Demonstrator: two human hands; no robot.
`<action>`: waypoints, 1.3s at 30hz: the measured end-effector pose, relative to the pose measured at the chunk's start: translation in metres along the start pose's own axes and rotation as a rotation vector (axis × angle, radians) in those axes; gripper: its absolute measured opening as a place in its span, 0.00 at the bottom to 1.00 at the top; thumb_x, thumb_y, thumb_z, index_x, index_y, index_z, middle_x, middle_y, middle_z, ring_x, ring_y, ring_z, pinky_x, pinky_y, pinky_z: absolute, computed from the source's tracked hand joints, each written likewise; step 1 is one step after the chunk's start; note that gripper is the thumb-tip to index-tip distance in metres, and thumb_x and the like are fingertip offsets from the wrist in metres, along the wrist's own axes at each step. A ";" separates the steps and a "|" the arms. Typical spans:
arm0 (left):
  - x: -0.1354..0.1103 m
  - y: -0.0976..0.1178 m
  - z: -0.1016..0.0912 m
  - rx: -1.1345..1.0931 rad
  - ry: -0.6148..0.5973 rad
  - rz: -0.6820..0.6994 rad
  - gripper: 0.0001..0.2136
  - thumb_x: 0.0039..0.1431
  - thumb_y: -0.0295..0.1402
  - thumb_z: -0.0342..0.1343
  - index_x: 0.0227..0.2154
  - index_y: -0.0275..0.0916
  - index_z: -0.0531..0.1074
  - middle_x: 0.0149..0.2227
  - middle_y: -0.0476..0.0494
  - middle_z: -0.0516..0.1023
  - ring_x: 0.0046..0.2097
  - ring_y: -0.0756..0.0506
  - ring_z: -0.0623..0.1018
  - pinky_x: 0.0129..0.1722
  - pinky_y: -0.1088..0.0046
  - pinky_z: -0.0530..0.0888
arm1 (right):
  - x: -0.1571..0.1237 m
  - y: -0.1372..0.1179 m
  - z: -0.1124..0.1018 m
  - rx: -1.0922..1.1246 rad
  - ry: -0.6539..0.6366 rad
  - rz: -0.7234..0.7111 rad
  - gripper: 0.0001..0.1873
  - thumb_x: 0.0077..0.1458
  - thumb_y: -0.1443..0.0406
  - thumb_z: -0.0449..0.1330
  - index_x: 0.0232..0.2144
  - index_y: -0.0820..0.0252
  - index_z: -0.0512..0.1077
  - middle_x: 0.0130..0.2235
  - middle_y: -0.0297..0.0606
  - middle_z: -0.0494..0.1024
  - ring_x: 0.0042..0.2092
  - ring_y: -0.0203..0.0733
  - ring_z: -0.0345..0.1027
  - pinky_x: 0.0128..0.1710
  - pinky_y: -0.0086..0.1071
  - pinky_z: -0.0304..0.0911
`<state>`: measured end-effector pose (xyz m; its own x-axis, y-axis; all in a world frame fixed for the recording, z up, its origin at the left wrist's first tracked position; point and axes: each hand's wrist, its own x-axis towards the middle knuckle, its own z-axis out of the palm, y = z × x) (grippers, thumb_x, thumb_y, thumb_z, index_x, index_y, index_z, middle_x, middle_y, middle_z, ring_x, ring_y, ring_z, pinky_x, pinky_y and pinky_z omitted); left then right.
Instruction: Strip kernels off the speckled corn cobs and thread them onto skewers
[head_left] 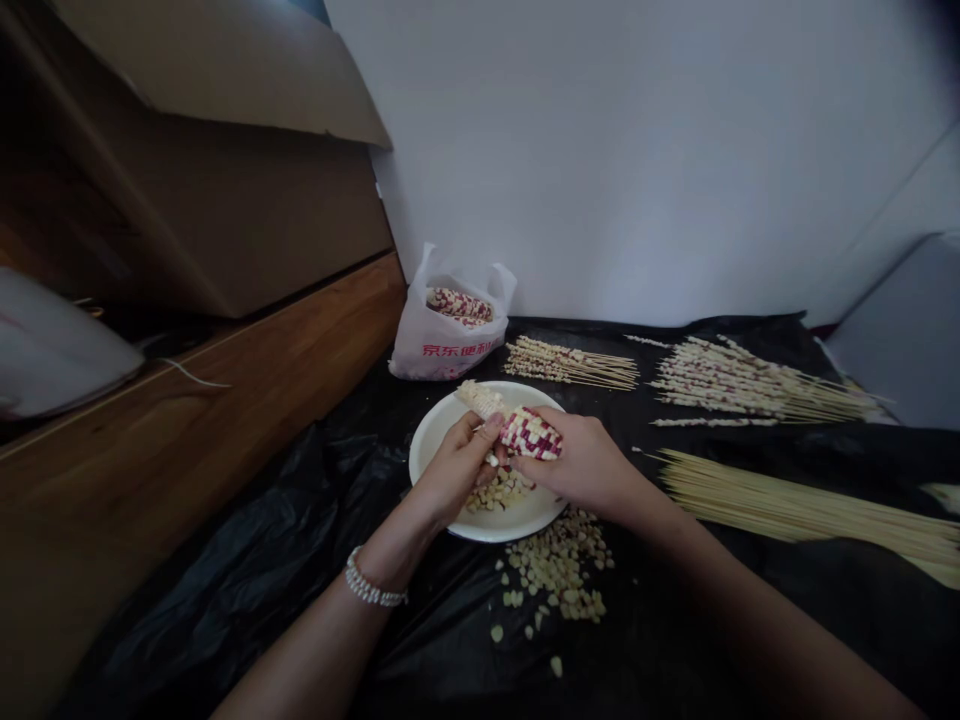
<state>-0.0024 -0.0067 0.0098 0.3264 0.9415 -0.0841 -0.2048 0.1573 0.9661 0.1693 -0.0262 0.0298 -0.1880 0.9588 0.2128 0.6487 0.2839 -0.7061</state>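
Note:
Above a white bowl (428, 432), my two hands meet on one corn cob (531, 434). Purple and white kernels cover its right part; its far left end (481, 399) is pale and stripped. My right hand (581, 455) wraps around the kernel-covered end. My left hand (463, 462), a beaded bracelet on its wrist, is closed at the cob's middle with the thumb against the kernels; its other fingertips are partly hidden. Loose kernels (496, 492) lie in the bowl beneath my hands. More kernels (562, 562) are scattered on the black plastic sheet (442, 620) in front.
Behind the bowl stands a white plastic bag (448, 345) with corn cobs inside. Kernel-threaded skewers lie in a small bunch (570, 362) and a larger one (735, 380); bare skewers (802, 505) lie at right. A cardboard box (247, 200) stands left, a white wall behind.

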 end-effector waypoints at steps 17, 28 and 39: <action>0.002 -0.003 -0.001 0.061 0.096 0.091 0.24 0.55 0.57 0.60 0.31 0.38 0.66 0.20 0.54 0.67 0.17 0.56 0.56 0.17 0.78 0.47 | 0.000 -0.006 -0.006 0.524 -0.258 0.197 0.11 0.48 0.62 0.66 0.35 0.60 0.73 0.23 0.27 0.70 0.22 0.30 0.58 0.20 0.26 0.56; 0.001 -0.001 0.000 0.044 0.051 0.032 0.18 0.56 0.49 0.62 0.33 0.38 0.68 0.22 0.53 0.67 0.21 0.55 0.62 0.18 0.80 0.54 | -0.001 -0.002 -0.002 0.695 -0.348 0.277 0.12 0.47 0.61 0.69 0.31 0.60 0.71 0.20 0.26 0.68 0.18 0.27 0.54 0.16 0.24 0.48; -0.003 0.005 -0.001 0.027 -0.085 0.048 0.19 0.56 0.49 0.63 0.38 0.39 0.67 0.22 0.53 0.69 0.18 0.56 0.57 0.17 0.79 0.47 | 0.001 0.001 -0.016 0.877 -0.463 0.280 0.16 0.50 0.54 0.67 0.27 0.60 0.72 0.19 0.28 0.68 0.16 0.26 0.47 0.14 0.26 0.39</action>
<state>-0.0056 -0.0087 0.0143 0.3939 0.9190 -0.0177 -0.1971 0.1033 0.9749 0.1814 -0.0248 0.0397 -0.4994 0.8463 -0.1853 -0.0181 -0.2240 -0.9744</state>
